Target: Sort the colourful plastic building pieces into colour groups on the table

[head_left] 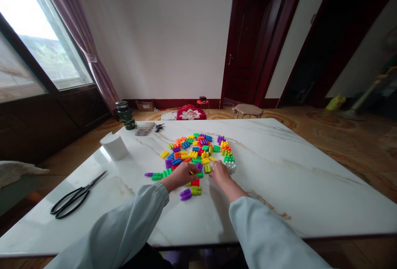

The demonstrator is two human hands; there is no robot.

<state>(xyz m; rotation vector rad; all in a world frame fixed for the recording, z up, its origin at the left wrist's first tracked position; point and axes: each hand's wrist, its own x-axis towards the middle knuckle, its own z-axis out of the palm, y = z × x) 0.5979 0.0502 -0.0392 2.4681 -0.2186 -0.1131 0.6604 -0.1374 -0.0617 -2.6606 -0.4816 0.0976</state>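
Hands (182,173) (221,173) sit among blocks (205,161) — lidded flask (125,116) hides its contents.

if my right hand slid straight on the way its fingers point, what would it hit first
Most likely the yellow-green plastic building pieces right in front of the right hand, though whether they already touch is unclear.

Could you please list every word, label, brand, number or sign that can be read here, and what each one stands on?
There is no readable text anywhere in the picture.
The item beside the bottle is pixelated, so any label there cannot be read.
Any markings on the bottle or the plastic pieces are too small to read.
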